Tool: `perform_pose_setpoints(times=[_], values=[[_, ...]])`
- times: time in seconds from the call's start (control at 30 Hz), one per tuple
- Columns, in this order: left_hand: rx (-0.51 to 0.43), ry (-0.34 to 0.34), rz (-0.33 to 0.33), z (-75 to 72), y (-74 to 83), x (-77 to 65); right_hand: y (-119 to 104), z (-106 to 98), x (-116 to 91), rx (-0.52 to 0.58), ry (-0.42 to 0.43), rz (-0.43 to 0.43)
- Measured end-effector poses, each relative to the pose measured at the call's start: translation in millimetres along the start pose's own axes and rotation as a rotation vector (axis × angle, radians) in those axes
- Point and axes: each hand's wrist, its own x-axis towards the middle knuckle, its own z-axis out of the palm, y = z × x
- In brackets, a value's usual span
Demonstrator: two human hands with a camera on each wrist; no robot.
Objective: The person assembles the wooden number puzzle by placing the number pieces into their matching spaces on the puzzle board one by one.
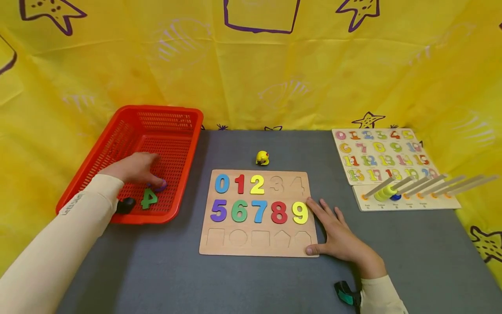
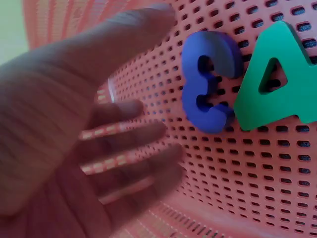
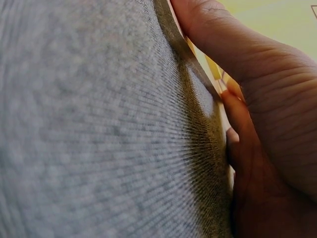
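My left hand (image 1: 135, 168) reaches down into the red basket (image 1: 188, 159), its thumb and fingers spread apart. In the left wrist view, a purple number three (image 2: 191, 67) lies on the basket's perforated floor just beyond the fingertips, beside a green number four (image 2: 255, 111). My right hand (image 1: 341, 237) rests at the right edge of the wooden number board (image 1: 235, 250), thumb on the lower right corner and fingers extended along the side. Numbers such as the yellow nine (image 1: 300, 213) sit in the board. The three and four recesses in its top row show bare wood, as do the shape recesses below.
A small yellow toy (image 1: 262, 158) stands behind the board. At the right lie a second number board (image 1: 345, 173) with coloured numerals and a peg stand (image 1: 415, 203) with slanting rods and a few rings. A yellow curtain (image 1: 243, 78) hangs behind the grey table (image 1: 176, 270).
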Motion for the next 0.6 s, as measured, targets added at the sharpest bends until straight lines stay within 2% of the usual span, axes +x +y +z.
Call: perform_pose_setpoints(times=[0.1, 0.23, 0.47, 0.6], values=[[0.023, -0.072, -0.05, 5.3, 2.2, 2.2, 1, 0, 0, -0.006, -0.004, 0.003], [0.05, -0.098, -0.058, 10.9, 4.9, 3.9, 1, 0, 1, -0.004, -0.003, 0.002], [0.057, -0.057, -0.03, 15.5, 8.1, 8.9, 1, 1, 1, -0.001, -0.004, 0.007], [0.047, 0.006, -0.015, 17.5, 7.8, 13.2, 1, 1, 1, 0.001, -0.002, 0.012]])
